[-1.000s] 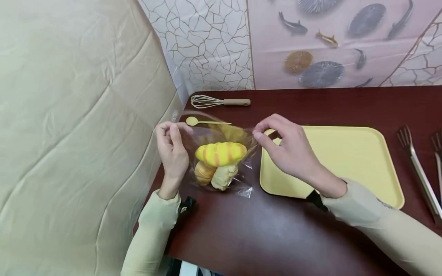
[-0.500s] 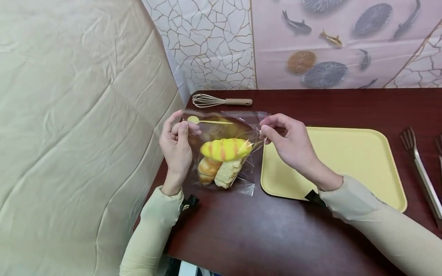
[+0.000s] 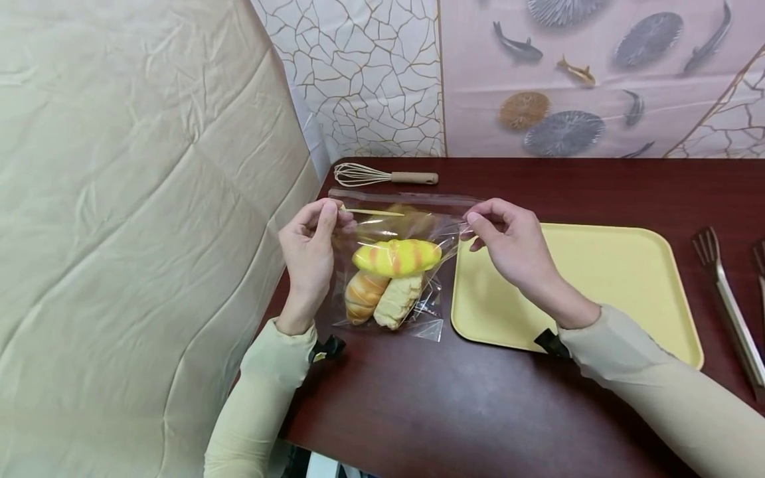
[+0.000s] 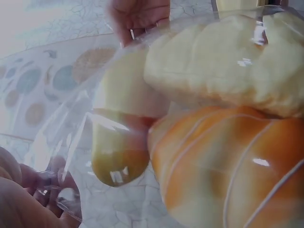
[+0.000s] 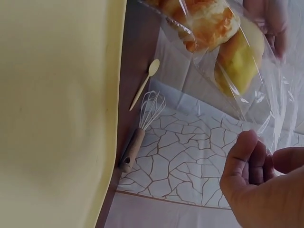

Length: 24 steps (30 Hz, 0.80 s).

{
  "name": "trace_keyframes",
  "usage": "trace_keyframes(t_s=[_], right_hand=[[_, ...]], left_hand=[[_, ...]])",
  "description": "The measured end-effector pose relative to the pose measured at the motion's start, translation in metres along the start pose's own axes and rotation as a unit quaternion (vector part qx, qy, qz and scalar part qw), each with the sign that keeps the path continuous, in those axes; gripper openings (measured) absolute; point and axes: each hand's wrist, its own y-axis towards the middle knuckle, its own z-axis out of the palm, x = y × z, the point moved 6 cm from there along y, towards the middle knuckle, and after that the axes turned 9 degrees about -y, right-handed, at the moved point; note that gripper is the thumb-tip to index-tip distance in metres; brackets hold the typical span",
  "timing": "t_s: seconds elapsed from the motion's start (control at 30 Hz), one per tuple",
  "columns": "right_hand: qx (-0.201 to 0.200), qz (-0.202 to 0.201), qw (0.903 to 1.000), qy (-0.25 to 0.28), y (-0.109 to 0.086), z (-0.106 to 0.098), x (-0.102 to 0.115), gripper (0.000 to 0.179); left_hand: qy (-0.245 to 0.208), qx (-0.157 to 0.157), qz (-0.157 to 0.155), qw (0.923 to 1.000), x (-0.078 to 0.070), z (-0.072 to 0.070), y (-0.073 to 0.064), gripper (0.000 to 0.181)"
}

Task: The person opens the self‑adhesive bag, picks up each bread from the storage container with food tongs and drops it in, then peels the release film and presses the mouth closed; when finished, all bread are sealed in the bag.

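A clear plastic bag [image 3: 429, 330] hangs between my two hands, above the dark table. My left hand [image 3: 307, 249] pinches its upper left side with thumb and fingers. At the upper right side, my right hand [image 3: 516, 245] pinches the film; the right wrist view shows that hand [image 5: 263, 183] with the film gathered at its fingertips. Inside lie three bread pieces: a yellow one with orange stripes [image 3: 397, 258] on top, an orange-brown roll [image 3: 363, 297] and a cream, rough-surfaced bread [image 3: 399, 302] below. The left wrist view shows the roll [image 4: 228, 166] close up, through the film.
A yellow tray [image 3: 609, 285] lies under and beyond my right forearm. Behind the bag are a whisk [image 3: 412, 177] and a pale yellow spoon [image 3: 379, 212], partly covered. Metal fork-ended utensils [image 3: 726, 299] lie at far right. A padded beige panel [image 3: 149, 232] borders the left side.
Both hands have shifted a little to the right with the bag. Its top edge is now drawn out straighter and wider, and the left fingers have come together on the film.
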Motion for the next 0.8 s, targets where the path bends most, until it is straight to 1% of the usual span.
trace_keyframes(t_s=[0.1, 0.17, 0.2, 0.27, 0.3, 0.33, 0.37, 0.43, 0.5, 0.57, 0.67, 0.73, 0.8], right_hand=[[-0.005, 0.008, 0.9999, -0.006, 0.001, -0.002, -0.002, 0.022], [-0.021, 0.01, 0.9996, -0.013, 0.001, -0.004, -0.002, 0.022], [-0.037, 0.009, 0.999, -0.021, 0.0, -0.005, -0.001, 0.023], [-0.082, -0.004, 0.9959, -0.038, -0.001, -0.009, 0.004, 0.024], [-0.107, -0.016, 0.9931, -0.046, -0.002, -0.01, 0.008, 0.024], [-0.135, -0.036, 0.9887, -0.054, -0.003, -0.012, 0.013, 0.025], [-0.161, -0.062, 0.9828, -0.067, -0.005, -0.013, 0.02, 0.025], [-0.199, -0.13, 0.9676, -0.085, -0.009, -0.014, 0.038, 0.02], [-0.223, -0.205, 0.9474, -0.103, -0.014, -0.01, 0.059, 0.013], [-0.23, -0.274, 0.9263, -0.116, -0.02, -0.003, 0.079, 0.008], [-0.207, -0.356, 0.8995, -0.145, -0.028, 0.013, 0.104, 0.006], [-0.169, -0.397, 0.8866, -0.166, -0.029, 0.026, 0.117, 0.006], [-0.126, -0.424, 0.8761, -0.19, -0.028, 0.039, 0.126, 0.007]], left_hand=[[0.008, -0.001, 0.008, 0.9999, -0.002, 0.003, 0.0, 0.014], [0.012, -0.006, 0.007, 0.9999, -0.002, 0.004, -0.001, 0.015], [0.012, -0.009, 0.005, 0.9999, -0.001, 0.005, -0.001, 0.015], [0.008, -0.016, 0.003, 0.9998, -0.001, 0.006, -0.002, 0.015], [0.005, -0.02, 0.003, 0.9998, -0.001, 0.007, -0.003, 0.015], [0.0, -0.023, 0.004, 0.9997, -0.001, 0.008, -0.004, 0.015], [-0.002, -0.026, 0.007, 0.9996, -0.001, 0.009, -0.004, 0.015], [-0.004, -0.03, 0.016, 0.9994, -0.002, 0.011, -0.006, 0.014], [-0.007, -0.031, 0.026, 0.9991, -0.003, 0.013, -0.007, 0.014], [-0.01, -0.029, 0.035, 0.9989, -0.004, 0.016, -0.008, 0.014], [-0.016, -0.022, 0.047, 0.9985, -0.007, 0.02, -0.009, 0.018], [-0.013, -0.018, 0.053, 0.9984, -0.008, 0.021, -0.01, 0.021], [-0.007, -0.015, 0.06, 0.9981, -0.01, 0.022, -0.011, 0.021]])
